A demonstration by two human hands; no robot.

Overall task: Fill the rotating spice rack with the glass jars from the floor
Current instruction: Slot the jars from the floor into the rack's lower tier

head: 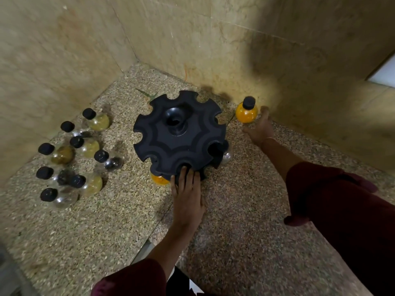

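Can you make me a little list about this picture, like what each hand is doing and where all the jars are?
place: speckled stone floor in a corner of tiled walls
rack: black spice rack standing on the floor, most notches empty
left hand: left hand resting open on the rack's near edge
right hand: right hand reaching for the orange jar by the wall; grip not clear
jars in rack: an orange-filled jar at the near edge, a clear jar on the right
jars waiting: cluster of black-capped jars on the floor, left of the rack

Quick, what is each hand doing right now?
Left hand: open, flat on the black rack's rim.
Right hand: gripping the orange jar.
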